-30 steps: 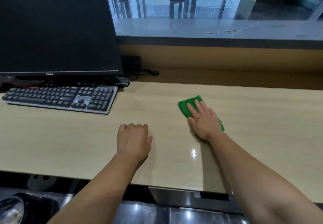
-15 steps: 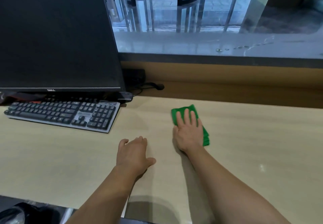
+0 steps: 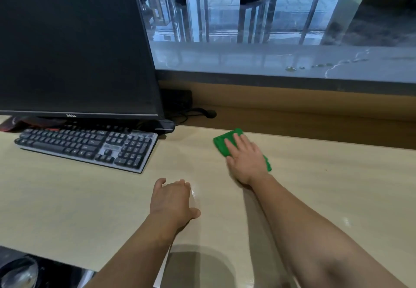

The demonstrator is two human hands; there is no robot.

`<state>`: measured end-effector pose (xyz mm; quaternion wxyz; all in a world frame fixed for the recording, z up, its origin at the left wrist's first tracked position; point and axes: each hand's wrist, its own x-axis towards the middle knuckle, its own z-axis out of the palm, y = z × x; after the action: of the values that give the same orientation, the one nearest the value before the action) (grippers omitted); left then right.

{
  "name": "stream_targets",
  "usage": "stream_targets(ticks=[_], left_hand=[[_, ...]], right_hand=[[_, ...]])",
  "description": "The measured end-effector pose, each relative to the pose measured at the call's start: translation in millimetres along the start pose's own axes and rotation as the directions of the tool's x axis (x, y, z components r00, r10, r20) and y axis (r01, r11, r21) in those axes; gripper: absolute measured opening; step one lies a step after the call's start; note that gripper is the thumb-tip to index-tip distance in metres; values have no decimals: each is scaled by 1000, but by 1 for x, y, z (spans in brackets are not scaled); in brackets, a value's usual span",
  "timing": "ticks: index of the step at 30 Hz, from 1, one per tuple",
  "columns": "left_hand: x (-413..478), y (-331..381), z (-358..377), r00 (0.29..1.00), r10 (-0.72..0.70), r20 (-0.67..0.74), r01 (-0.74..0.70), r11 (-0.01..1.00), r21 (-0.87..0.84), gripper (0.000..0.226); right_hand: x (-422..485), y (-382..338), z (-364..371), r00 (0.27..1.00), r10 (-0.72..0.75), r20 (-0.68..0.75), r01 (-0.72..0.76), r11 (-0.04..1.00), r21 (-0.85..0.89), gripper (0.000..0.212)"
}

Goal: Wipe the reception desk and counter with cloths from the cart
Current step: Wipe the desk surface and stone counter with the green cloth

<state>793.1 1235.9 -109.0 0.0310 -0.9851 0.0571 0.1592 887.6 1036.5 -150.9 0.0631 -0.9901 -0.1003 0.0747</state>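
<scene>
The right hand [image 3: 245, 159] lies flat on the green cloth [image 3: 221, 144], its fingers [image 3: 231, 144] straight and a little spread, pressing the cloth onto the pale surface [image 3: 67, 197] toward its far edge, right of the keyboard [image 3: 90, 144]. The left hand [image 3: 172, 200] rests nearer on the surface, fingers loosely bent, holding nothing. The step in hand looks like wiping the open stretch of surface. To do it well, the palm should stay flat so the whole fold bears down, and the strokes should overlap and run right up to the far edge. Near the keyboard and the cables [image 3: 198, 113] behind it, lighter and shorter passes seem wise, so nothing is snagged or shoved under the monitor [image 3: 72, 40]. The upper surface [image 3: 270, 60] beyond shows drops [image 3: 290, 69] at the right and probably needs a pass too. No container shows plainly. At the near left, below the surface edge, sits a dark shape [image 3: 18, 274] with a shiny round part. What it is, or whether it holds anything, cannot be told.
</scene>
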Motion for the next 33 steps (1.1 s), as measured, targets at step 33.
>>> stream_targets(ticks=[33], left_hand=[[50,-11,-14,998,68,-6,-68,996,-53,77]], right_hand=[[63,-37,-7,969,-233,80,233,972,5,51]])
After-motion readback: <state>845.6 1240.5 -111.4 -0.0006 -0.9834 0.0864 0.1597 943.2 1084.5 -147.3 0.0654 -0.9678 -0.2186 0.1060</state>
